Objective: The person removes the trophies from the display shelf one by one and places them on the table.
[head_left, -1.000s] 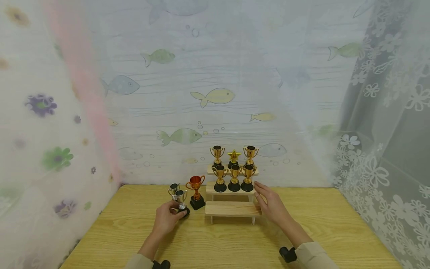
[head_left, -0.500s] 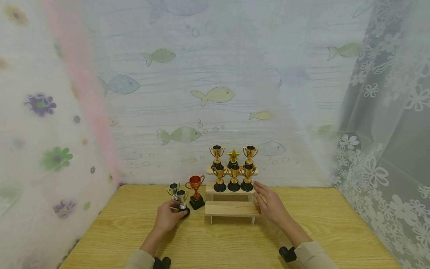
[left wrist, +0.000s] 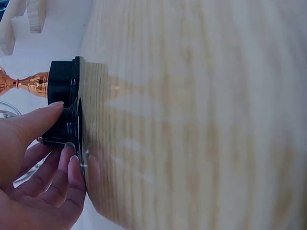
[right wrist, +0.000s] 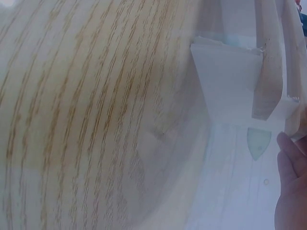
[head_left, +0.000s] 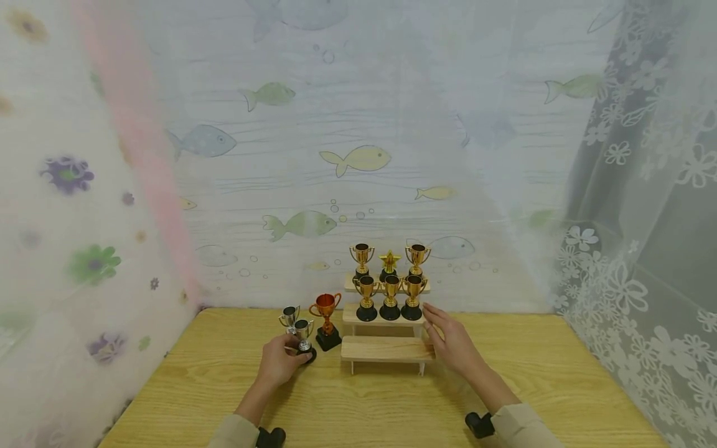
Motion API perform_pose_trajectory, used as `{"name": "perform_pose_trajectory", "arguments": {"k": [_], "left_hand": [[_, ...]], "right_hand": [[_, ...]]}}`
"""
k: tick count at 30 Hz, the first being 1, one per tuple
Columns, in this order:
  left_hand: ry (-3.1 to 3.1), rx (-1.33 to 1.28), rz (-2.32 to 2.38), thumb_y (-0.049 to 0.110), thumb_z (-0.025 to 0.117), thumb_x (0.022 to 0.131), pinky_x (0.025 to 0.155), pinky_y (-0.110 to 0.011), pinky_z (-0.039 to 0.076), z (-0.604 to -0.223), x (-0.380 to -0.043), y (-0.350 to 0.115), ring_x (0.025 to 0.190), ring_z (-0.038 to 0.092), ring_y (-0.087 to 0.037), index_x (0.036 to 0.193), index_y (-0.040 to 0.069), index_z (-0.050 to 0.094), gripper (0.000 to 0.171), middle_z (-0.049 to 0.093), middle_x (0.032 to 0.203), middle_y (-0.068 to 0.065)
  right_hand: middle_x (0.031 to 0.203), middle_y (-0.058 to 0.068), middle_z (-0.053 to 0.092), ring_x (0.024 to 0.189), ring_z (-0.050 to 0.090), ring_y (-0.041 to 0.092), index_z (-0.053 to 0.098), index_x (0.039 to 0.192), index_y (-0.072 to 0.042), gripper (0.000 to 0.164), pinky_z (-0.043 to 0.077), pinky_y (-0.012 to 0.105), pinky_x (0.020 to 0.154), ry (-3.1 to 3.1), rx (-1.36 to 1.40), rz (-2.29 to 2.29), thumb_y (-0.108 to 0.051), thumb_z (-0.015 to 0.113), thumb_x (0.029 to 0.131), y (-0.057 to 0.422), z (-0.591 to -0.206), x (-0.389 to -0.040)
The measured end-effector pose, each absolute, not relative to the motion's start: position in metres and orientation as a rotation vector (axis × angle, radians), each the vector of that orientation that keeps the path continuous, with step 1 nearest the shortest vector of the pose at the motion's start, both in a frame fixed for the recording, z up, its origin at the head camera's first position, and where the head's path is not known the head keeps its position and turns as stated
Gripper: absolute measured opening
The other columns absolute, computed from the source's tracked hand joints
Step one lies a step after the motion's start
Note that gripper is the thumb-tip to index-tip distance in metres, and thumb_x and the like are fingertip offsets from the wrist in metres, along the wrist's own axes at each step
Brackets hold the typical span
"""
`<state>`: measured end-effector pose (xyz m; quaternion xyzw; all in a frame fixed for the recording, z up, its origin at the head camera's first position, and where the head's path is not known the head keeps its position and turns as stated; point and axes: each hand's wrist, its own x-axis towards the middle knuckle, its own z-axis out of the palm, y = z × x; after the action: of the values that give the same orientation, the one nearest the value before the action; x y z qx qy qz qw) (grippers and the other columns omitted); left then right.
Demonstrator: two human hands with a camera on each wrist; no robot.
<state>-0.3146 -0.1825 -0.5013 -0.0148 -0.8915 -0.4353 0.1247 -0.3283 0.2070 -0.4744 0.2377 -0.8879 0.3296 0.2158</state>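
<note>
My left hand (head_left: 278, 361) pinches the black base of a small silver trophy cup (head_left: 304, 331), which stands upright on the table. In the left wrist view, the thumb and fingers close around the black base (left wrist: 61, 129). A second silver trophy cup (head_left: 289, 316) is just behind it, partly hidden. Beside them an orange trophy cup (head_left: 326, 308) stands on a black square base. My right hand (head_left: 455, 339), fingers fairly straight, rests at the right side of a three-step wooden stand (head_left: 386, 348). Several gold cups (head_left: 392, 287) and a gold star trophy (head_left: 389, 259) occupy its two upper steps.
The wooden table (head_left: 370, 410) reaches back to a wall covering (head_left: 392, 112) printed with fish. A sheer curtain with white flowers (head_left: 627, 280) hangs along the right. White leg panels (right wrist: 230, 81) of the stand show in the right wrist view.
</note>
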Motion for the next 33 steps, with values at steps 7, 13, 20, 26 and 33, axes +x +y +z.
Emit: {"name": "perform_pose_trajectory", "arguments": {"k": [7,13,20,26,33], "left_hand": [[-2.612,-0.04,-1.247,0.006,0.087,0.079,0.069,-0.037,0.056,-0.504,-0.3163,-0.1828,0.084,0.068,-0.023,0.099,-0.002,0.073,0.026,0.072,0.097,-0.012],[-2.605,-0.039,-1.253,0.006,0.087,0.079,0.069,-0.036,0.056,-0.5065,-0.3177,-0.1825,0.084,0.068,-0.023,0.099,-0.001,0.073,0.026,0.072,0.098,-0.012],[-2.605,-0.051,-1.265,0.006,0.087,0.079,0.07,-0.039,0.057,-0.5044,-0.315,-0.183,0.085,0.069,-0.025,0.101,-0.003,0.072,0.028,0.071,0.098,-0.013],[-2.607,-0.036,-1.269,0.008,0.088,0.079,0.072,-0.039,0.058,-0.5026,-0.3131,-0.1815,0.086,0.069,-0.025,0.102,-0.002,0.072,0.03,0.071,0.099,-0.012],[-2.611,-0.032,-1.256,0.01,0.089,0.078,0.074,-0.042,0.057,-0.5008,-0.3095,-0.183,0.086,0.069,-0.027,0.104,-0.002,0.073,0.033,0.072,0.1,-0.013]], "right_hand": [[0.15,0.023,0.05,0.136,0.048,0.045,0.054,0.142,0.009,0.04,0.042,0.06,0.106,-2.456,0.664,0.921,-0.011,0.055,0.107,0.207,-0.4738,-0.3272],[0.15,0.023,0.05,0.136,0.049,0.045,0.055,0.141,0.009,0.04,0.043,0.059,0.106,-2.45,0.664,0.914,-0.011,0.055,0.107,0.2071,-0.4749,-0.3279],[0.15,0.023,0.05,0.136,0.049,0.045,0.055,0.141,0.009,0.04,0.042,0.059,0.106,-2.45,0.666,0.915,-0.011,0.055,0.107,0.207,-0.4746,-0.3277],[0.149,0.023,0.051,0.135,0.05,0.045,0.055,0.141,0.009,0.04,0.043,0.059,0.106,-2.45,0.662,0.914,-0.01,0.056,0.106,0.2071,-0.4744,-0.3274],[0.149,0.024,0.051,0.135,0.05,0.045,0.055,0.141,0.009,0.04,0.042,0.059,0.106,-2.453,0.666,0.916,-0.01,0.056,0.106,0.2073,-0.4742,-0.3275]]}}
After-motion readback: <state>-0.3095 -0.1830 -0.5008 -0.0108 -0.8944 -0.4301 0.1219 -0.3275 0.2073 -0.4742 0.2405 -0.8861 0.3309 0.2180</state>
